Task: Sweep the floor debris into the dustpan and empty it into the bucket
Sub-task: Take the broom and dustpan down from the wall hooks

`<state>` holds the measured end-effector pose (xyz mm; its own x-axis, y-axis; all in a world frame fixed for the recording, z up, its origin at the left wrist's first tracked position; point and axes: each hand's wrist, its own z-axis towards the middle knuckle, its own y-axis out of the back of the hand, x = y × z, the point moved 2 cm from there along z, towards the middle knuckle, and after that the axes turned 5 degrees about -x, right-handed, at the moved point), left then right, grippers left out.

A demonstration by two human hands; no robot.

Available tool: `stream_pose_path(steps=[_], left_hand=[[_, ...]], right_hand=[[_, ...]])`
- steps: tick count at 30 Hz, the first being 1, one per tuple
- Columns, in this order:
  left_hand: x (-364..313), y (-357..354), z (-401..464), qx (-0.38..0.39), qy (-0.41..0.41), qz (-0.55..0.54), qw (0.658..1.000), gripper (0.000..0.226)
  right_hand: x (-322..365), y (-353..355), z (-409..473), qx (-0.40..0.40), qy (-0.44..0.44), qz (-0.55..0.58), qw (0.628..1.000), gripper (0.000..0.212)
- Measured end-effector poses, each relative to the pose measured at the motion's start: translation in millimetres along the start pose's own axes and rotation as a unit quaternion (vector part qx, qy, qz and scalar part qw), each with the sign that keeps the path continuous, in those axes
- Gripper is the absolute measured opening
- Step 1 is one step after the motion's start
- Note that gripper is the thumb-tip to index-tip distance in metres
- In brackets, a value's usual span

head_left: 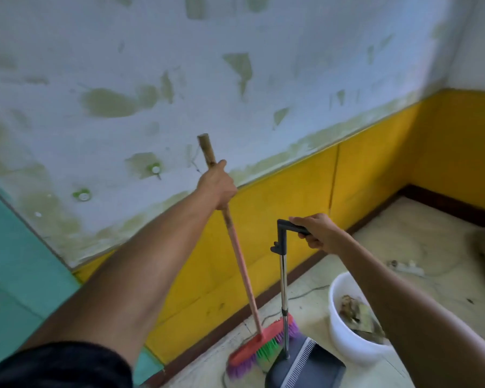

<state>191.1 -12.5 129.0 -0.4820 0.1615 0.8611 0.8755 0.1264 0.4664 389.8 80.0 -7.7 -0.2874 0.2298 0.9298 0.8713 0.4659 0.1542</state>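
Note:
My left hand [216, 184] grips the upper part of a wooden broom handle [237, 252]. The broom head [259, 350] is red with purple and green bristles and rests on the floor against the mouth of a dark grey dustpan [310, 365]. My right hand [317, 231] holds the black grip on top of the dustpan's upright metal pole [283, 289]. A white bucket [345, 336] stands just right of the dustpan, with brown debris [356, 313] inside; my right forearm hides part of it.
A white, flaking wall with a yellow lower band [286, 219] and dark skirting runs close behind the broom. A white power strip [406, 268] with a cable lies on the pale floor at the right. A green surface [14, 270] stands at the left.

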Motion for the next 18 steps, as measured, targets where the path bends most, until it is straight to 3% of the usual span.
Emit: stream_pose_path(steps=[5,8,11,14,18], left_hand=[[-35,85,10,-0.059,-0.046,0.051,0.996,0.013],[-70,150,10,-0.091,-0.085,0.075,0.989,0.014],[-103,210,10,-0.115,-0.084,0.074,0.987,0.016],[-136,264,5,-0.148,-0.077,0.052,0.985,0.019],[-171,326,-6,-0.187,-0.094,0.045,0.977,0.024]], right_hand=[[-13,46,-43,-0.024,-0.045,0.009,0.999,0.026],[-26,67,-72,-0.093,-0.054,0.019,0.994,0.020],[-46,104,-108,-0.179,-0.044,0.113,0.976,0.028],[-69,152,-147,-0.287,-0.024,0.274,0.918,0.034],[-99,209,-197,-0.417,-0.022,0.446,0.791,0.038]])
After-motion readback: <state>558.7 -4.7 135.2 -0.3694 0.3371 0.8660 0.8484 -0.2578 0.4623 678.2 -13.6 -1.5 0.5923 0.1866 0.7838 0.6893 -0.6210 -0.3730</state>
